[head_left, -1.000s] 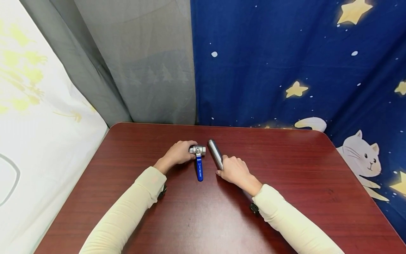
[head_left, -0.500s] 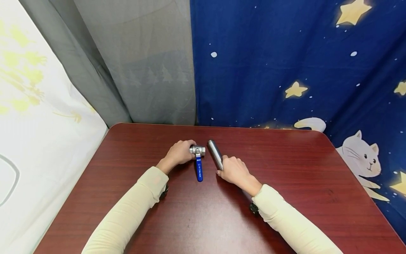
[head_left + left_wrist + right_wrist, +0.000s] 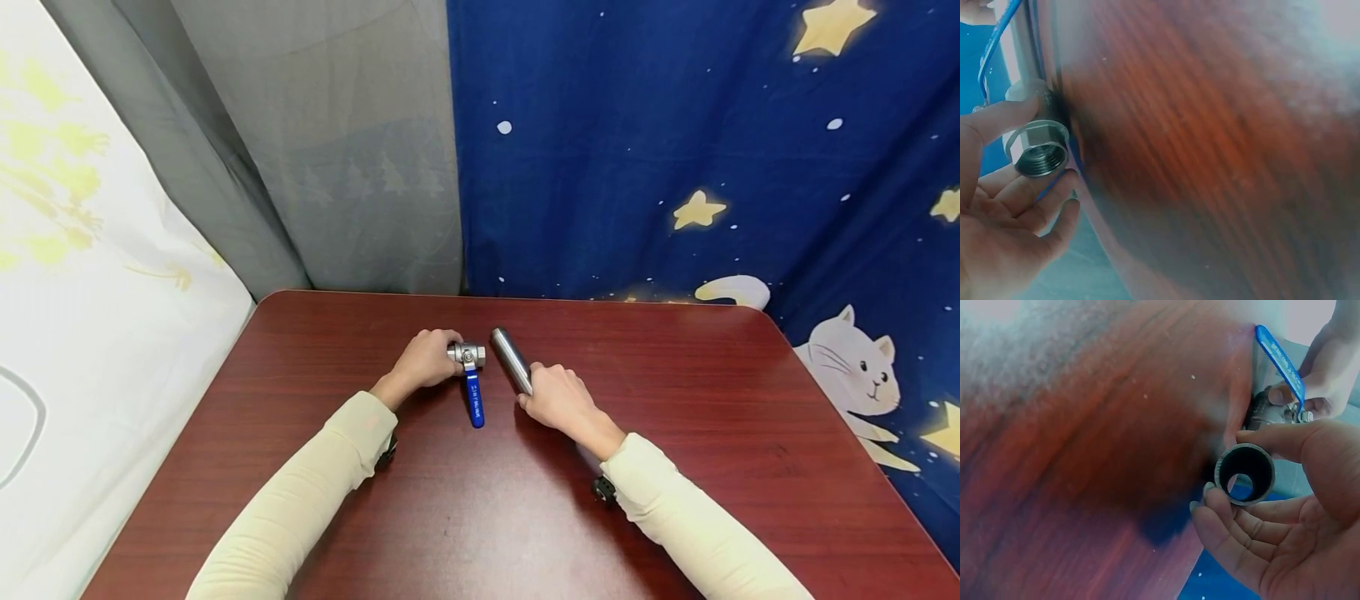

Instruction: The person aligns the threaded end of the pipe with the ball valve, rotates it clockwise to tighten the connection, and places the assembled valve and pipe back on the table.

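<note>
A ball valve [image 3: 470, 355] with a steel body and a long blue lever handle [image 3: 475, 400] is gripped by my left hand [image 3: 426, 358] at its left end. In the left wrist view the valve's threaded opening [image 3: 1042, 160] faces the camera, thumb on one side and fingers on the other. My right hand [image 3: 561, 395] holds the near end of a steel pipe [image 3: 510, 357], which slants away to the far left. Seen from the right wrist, the pipe's hollow end [image 3: 1218, 470] sits between thumb and fingers. A small gap separates the pipe's far end from the valve.
Both hands work over a dark red wood-grain table [image 3: 465, 517], toward its far edge. Behind the table hang a grey curtain [image 3: 352, 167] and a blue curtain [image 3: 600, 167] with stars. White cloth [image 3: 112, 333] borders the left side.
The right hand has shifted slightly up and to the right along with the pipe's near end. The valve's blue handle tip has swung a little to the right.
</note>
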`<state>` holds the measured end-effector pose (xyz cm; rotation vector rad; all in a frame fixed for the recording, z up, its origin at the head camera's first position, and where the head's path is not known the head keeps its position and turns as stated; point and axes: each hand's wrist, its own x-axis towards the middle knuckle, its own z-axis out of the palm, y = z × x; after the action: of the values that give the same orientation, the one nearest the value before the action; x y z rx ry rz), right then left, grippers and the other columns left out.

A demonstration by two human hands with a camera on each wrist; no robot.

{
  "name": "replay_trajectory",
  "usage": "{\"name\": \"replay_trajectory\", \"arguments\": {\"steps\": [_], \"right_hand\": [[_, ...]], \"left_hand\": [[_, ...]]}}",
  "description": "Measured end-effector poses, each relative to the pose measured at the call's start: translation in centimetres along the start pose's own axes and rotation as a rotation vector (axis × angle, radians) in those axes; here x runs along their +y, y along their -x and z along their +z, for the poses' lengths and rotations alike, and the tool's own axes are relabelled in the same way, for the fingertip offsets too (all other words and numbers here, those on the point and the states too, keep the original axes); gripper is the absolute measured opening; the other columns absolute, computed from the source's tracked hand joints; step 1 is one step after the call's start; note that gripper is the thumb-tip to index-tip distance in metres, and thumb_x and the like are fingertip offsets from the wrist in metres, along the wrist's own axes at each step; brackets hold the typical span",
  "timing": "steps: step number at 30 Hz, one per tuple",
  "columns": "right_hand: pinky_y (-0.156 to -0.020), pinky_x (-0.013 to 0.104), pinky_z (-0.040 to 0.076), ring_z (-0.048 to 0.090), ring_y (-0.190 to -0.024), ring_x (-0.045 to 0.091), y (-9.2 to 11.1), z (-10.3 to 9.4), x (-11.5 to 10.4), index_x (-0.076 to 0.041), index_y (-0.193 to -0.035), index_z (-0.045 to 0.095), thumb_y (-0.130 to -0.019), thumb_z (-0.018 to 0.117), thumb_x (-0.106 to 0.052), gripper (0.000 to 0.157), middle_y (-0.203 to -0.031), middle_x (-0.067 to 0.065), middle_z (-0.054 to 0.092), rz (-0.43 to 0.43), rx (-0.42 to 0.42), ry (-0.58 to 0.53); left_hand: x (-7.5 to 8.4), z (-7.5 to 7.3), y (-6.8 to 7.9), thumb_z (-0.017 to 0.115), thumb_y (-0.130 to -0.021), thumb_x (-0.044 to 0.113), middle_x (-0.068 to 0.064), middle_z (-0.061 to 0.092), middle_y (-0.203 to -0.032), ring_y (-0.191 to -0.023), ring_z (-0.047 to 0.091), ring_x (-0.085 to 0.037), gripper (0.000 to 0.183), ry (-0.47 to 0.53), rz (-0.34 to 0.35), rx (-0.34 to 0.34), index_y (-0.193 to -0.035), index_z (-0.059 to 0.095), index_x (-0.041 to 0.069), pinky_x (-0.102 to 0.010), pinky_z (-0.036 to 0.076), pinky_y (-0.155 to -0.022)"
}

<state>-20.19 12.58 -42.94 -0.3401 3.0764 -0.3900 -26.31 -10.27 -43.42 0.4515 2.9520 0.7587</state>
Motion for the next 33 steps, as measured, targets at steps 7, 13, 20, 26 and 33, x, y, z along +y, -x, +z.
{"name": "replay_trajectory", "arguments": {"steps": [7,13,20,26,33], "right_hand": [[-0.053,0.036,0.046,0.055,-0.058,0.022,-0.2,-0.9,0.3,-0.004,-0.097,0.065,-0.086,0.067,-0.029,0.027,-0.070,0.005,0.059,0.028,0.043,-0.068],[-0.061,0.039,0.051,0.061,-0.068,0.025,-0.5,-1.5,0.5,-0.002,-0.115,0.066,-0.090,0.061,-0.025,0.035,-0.088,0.012,0.068,0.038,0.115,-0.119],[-0.079,0.046,0.051,0.066,-0.089,0.036,-0.8,-2.2,0.6,0.000,-0.124,0.062,-0.093,0.057,-0.026,0.041,-0.107,0.020,0.069,0.053,0.176,-0.163],[-0.080,0.047,0.051,0.066,-0.092,0.036,-1.1,-2.8,1.2,0.000,-0.120,0.064,-0.092,0.059,-0.024,0.037,-0.103,0.019,0.070,0.026,0.228,-0.182],[-0.079,0.046,0.050,0.064,-0.088,0.032,-1.4,-4.0,1.5,-0.005,-0.121,0.064,-0.092,0.062,-0.027,0.036,-0.106,0.015,0.070,0.008,0.301,-0.277]], "left_hand": [[0.0,0.4,-0.2,0.082,-0.070,0.019,-0.008,0.070,-0.091,-0.077,0.059,-0.022,0.041,0.088,0.002,0.040,-0.109,0.070,0.007,-0.034,0.050,-0.071],[-0.2,0.6,-0.2,0.083,-0.071,0.022,-0.009,0.070,-0.093,-0.080,0.060,-0.023,0.043,0.174,-0.038,0.046,-0.110,0.070,0.007,-0.034,0.051,-0.073],[-0.6,0.4,-0.2,0.084,-0.069,0.027,-0.009,0.069,-0.092,-0.074,0.059,-0.021,0.050,0.301,-0.135,0.052,-0.115,0.069,0.013,-0.031,0.049,-0.066],[-0.7,0.1,-0.1,0.085,-0.070,0.027,-0.007,0.068,-0.082,-0.065,0.056,-0.020,0.050,0.381,-0.167,0.062,-0.115,0.069,0.015,-0.030,0.047,-0.058],[-0.2,-0.8,0.1,0.084,-0.070,0.024,-0.010,0.069,-0.094,-0.081,0.058,-0.021,0.046,0.521,-0.172,0.110,-0.112,0.070,0.014,-0.028,0.046,-0.065]]}}
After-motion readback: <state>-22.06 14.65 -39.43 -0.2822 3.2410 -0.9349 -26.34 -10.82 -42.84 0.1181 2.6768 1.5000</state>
